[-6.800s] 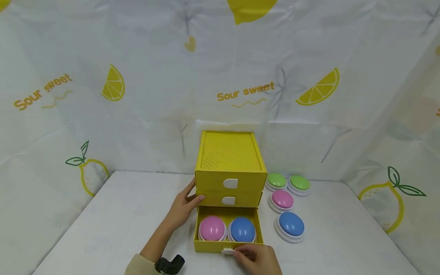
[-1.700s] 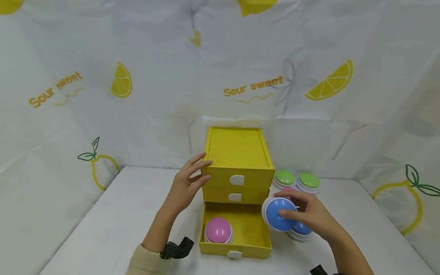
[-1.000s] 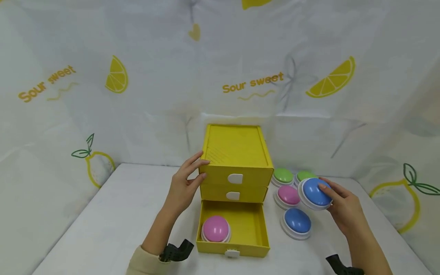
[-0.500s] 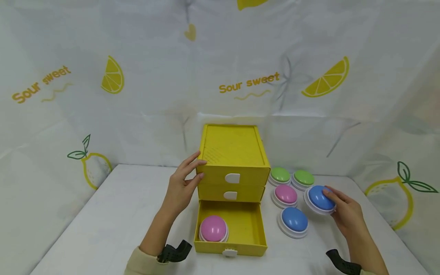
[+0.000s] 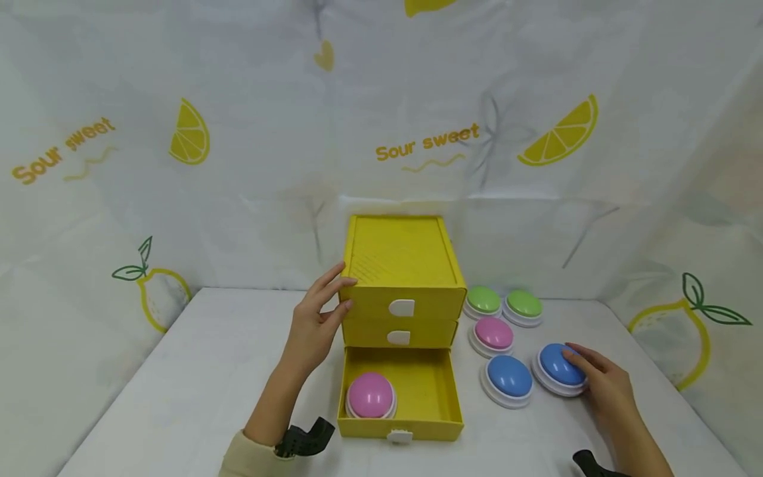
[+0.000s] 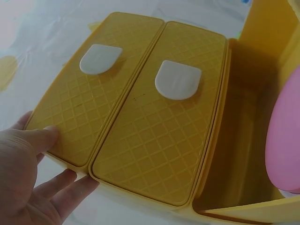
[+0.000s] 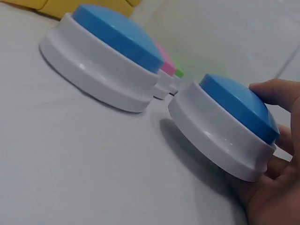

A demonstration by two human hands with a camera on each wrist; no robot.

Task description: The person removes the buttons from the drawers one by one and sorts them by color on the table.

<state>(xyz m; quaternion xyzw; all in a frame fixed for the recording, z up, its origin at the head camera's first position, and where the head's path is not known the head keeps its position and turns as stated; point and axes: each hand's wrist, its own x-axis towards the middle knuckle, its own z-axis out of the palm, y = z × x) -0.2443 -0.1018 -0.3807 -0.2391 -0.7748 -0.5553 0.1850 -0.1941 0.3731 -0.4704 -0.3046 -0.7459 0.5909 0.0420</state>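
Observation:
My right hand [image 5: 614, 391] grips a blue domed push button [image 5: 562, 366] by its right side, thumb on the dome. Its white base [image 7: 218, 140] is close over the table, slightly tilted, with a shadow beneath. Left of it another blue push button [image 5: 509, 376] stands on the table. My left hand [image 5: 312, 324] rests on the left front corner of a yellow drawer cabinet [image 5: 405, 255], fingers fairly straight, thumb [image 6: 44, 138] on the top drawer's front. The bottom drawer [image 5: 426, 430] is pulled out, with a pink push button [image 5: 371, 395] in its left half.
Behind the blue buttons stand a pink push button [image 5: 493, 333] and two green ones, the left green button [image 5: 483, 300] close to the cabinet's right side. White tabs [image 5: 401, 307] mark the drawer fronts. A lemon-print cloth [image 5: 268, 165] hangs behind the white table [image 5: 179, 397].
My right hand has taken a blue button out of the drawer, carried it right and lowered it near the table. My left hand has moved from the cabinet's side up to its top corner.

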